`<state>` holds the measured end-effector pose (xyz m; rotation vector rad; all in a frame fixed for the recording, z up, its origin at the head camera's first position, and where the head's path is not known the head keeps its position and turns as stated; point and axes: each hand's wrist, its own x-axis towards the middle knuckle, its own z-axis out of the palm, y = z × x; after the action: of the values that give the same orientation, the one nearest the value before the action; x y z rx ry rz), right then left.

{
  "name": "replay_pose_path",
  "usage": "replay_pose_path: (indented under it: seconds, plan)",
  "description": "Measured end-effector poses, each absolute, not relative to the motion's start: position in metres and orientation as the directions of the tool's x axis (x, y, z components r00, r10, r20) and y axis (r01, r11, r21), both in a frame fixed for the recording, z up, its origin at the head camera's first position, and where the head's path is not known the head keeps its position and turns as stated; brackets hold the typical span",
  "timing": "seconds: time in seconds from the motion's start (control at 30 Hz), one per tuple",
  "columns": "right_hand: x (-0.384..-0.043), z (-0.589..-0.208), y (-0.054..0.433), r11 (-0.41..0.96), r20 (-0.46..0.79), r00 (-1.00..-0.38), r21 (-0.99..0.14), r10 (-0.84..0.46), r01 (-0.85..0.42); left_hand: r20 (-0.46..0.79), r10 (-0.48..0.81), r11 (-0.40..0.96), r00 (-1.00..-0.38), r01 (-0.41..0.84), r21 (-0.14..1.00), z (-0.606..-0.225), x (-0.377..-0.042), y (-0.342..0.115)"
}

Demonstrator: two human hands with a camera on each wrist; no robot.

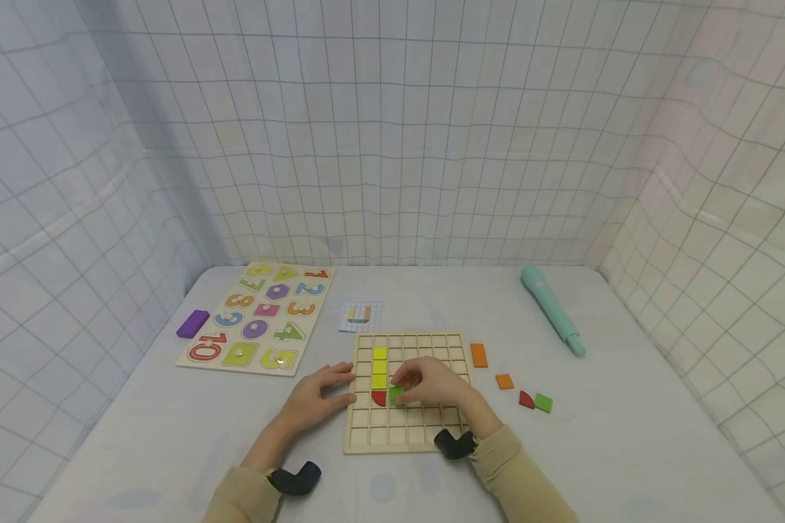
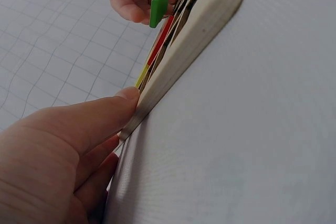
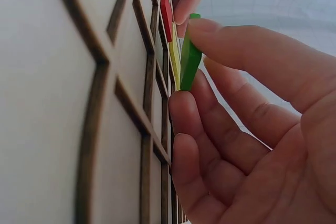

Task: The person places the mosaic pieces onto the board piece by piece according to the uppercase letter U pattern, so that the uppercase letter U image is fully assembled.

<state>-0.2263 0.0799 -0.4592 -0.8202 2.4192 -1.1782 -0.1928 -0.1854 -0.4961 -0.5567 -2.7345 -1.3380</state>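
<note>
The wooden grid board [image 1: 369, 439] lies flat on the table. One of its left columns holds yellow pieces [image 1: 379, 368], with a red quarter-circle piece [image 1: 379, 397] just below them. My right hand [image 1: 435, 381] pinches a green square tile [image 3: 190, 56] between thumb and fingers. In the right wrist view the tile stands tilted above the grid, beside the red piece. My left hand [image 1: 314, 398] touches the board's left edge with thumb and fingers fairly straight; its thumb [image 2: 105, 119] lies against the rim in the left wrist view.
Right of the board lie an orange rectangle [image 1: 479, 355], an orange square [image 1: 504, 381], a red quarter-circle [image 1: 526, 399] and a green square [image 1: 544, 403]. A pattern card [image 1: 373, 327] sits behind it. Further out are a number puzzle [image 1: 271, 303], a purple block [image 1: 192, 324] and a teal stick [image 1: 552, 309].
</note>
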Motion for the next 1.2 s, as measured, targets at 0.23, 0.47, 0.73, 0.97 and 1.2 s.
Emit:
replay_pose_path:
  seconds: [0.23,0.47,0.73,0.97,1.2]
  plan:
    - [-0.224,-0.459,0.079,0.507,-0.048,-0.786,-0.788,-0.616,-0.350,0.182,0.291,0.565,-0.939,0.322,0.760,-0.496,-0.193,-0.185]
    - [-0.222,-0.459,0.079,0.519,-0.051,-0.789,-0.778,-0.612,-0.353,0.207,0.294,0.567,-0.933,0.345,0.748,-0.496,-0.192,-0.185]
    - [-0.224,-0.462,0.078,0.521,-0.044,-0.794,-0.776,-0.606,-0.355,0.190,0.299,0.564,-0.935,0.333,0.755,-0.495,-0.192,-0.185]
    - [-0.222,-0.455,0.082,0.555,-0.063,-0.811,-0.759,-0.582,-0.340,0.187,0.296,0.562,-0.937,0.329,0.759,-0.494,-0.192,-0.185]
    - [-0.223,-0.439,0.096,0.502,-0.012,-0.793,-0.780,-0.609,-0.374,0.186,0.297,0.563,-0.937,0.329,0.758,-0.494,-0.192,-0.185]
